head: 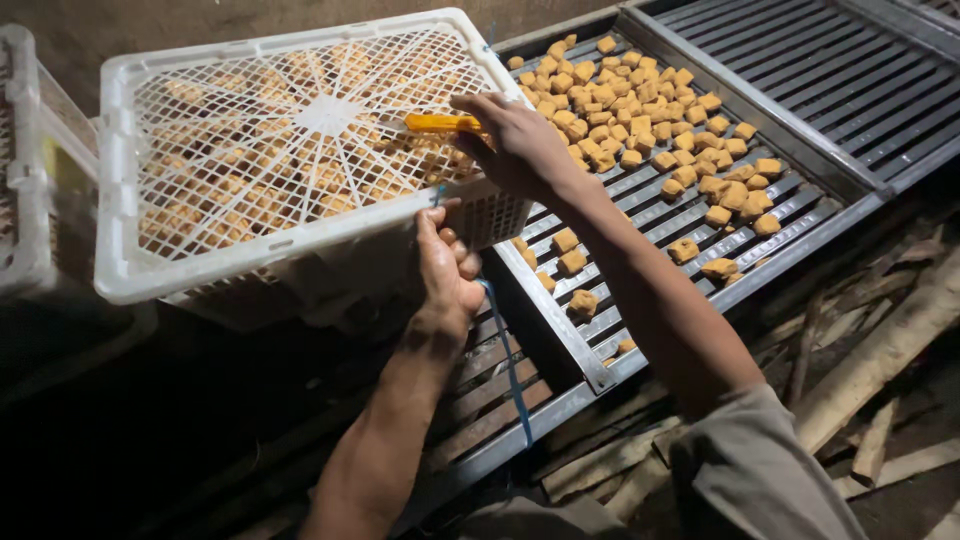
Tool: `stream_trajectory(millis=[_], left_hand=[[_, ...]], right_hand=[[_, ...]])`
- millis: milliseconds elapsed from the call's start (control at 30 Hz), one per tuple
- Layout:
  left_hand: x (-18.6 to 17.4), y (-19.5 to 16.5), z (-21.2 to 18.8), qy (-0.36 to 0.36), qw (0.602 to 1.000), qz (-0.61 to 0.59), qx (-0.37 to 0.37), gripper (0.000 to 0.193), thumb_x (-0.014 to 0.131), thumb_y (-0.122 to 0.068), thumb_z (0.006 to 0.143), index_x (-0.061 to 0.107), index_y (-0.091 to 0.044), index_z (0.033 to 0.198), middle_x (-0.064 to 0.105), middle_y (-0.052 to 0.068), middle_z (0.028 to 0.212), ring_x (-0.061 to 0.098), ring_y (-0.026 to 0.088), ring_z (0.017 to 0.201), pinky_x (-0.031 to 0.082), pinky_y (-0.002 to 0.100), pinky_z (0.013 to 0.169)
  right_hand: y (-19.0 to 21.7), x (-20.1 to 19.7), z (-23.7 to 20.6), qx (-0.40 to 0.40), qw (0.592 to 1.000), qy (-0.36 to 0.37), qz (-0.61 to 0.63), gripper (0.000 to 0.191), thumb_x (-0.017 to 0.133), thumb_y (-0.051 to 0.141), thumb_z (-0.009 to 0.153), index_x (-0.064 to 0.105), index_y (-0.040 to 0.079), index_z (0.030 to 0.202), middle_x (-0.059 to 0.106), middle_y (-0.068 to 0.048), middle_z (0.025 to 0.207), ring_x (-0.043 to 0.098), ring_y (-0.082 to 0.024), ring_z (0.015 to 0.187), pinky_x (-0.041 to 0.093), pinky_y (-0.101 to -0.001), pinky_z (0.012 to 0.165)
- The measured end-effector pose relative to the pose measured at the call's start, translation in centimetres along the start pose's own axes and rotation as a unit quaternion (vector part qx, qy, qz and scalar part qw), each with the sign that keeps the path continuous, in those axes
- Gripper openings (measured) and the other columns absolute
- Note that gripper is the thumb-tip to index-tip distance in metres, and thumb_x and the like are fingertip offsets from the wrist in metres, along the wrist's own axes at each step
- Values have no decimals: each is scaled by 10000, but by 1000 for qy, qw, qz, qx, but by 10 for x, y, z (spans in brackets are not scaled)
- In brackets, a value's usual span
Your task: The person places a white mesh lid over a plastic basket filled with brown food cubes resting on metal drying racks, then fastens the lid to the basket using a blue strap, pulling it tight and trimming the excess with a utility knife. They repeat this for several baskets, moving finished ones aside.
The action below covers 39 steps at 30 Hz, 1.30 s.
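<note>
Over the slatted metal rack (700, 225), the left hand (448, 268) is gripping the tilted white crate (290, 150) at its six o'clock rim, while the right hand (515, 145) is pinching an orange scraper (442, 123) against its mesh; golden cubes (640, 120) are lying at two o'clock.

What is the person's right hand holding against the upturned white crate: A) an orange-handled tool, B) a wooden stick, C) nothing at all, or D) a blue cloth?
A: the right hand grips an orange-handled tool pressed on the mesh bottom of the white crate, while the left hand steadies the crate's edge.
</note>
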State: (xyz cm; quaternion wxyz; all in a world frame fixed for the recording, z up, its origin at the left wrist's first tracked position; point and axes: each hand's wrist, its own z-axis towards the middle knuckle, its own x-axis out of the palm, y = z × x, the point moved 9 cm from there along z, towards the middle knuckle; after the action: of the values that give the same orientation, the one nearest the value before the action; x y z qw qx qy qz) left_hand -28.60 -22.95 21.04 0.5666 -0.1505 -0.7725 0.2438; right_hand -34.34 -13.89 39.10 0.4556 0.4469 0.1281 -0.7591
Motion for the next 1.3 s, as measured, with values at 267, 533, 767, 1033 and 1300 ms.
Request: stream_trajectory(millis=[267,533,767,1033,1300], left_hand=[[4,1,-21,-26,997,14,-78,274,472,-431,972,594,-189,938,541,-61,662,460,74,476,304,234,411],[-25,-2,-44,40,997,-16,-66,154,590,-309,945,607,-191,849,346,-118,580,279,23,402,177,213,344],[-39,4,-59,28,996,-49,-68,205,592,-286,935,595,-129,805,295,-98,586,223,28,406,147,225,347],[-34,-5,-74,9,998,-37,-41,182,597,-226,927,573,-93,805,290,-77,599,221,40,433,144,237,361],[-29,-15,-82,26,999,-19,-22,172,562,-207,936,568,-80,821,276,-71,578,206,40,420,134,238,351]], right_hand=[[-63,56,-1,-67,983,55,-164,577,692,251,910,512,179,1454,625,-148,1242,645,-271,968,586,-391,737],[26,-2,-97,-32,999,-16,-7,290,651,184,1075,557,195,1349,716,-48,1030,699,-224,806,544,-341,641],[85,-28,-115,-138,983,-82,-94,442,719,222,961,591,104,1368,650,-61,985,662,-231,831,559,-349,679],[77,-30,-128,-127,984,-104,-73,357,741,135,973,665,113,1321,690,-43,1035,685,-184,853,565,-314,683],[67,-27,-128,-115,983,-108,-98,349,749,132,939,680,123,1281,683,-47,1005,680,-189,820,556,-320,653]])
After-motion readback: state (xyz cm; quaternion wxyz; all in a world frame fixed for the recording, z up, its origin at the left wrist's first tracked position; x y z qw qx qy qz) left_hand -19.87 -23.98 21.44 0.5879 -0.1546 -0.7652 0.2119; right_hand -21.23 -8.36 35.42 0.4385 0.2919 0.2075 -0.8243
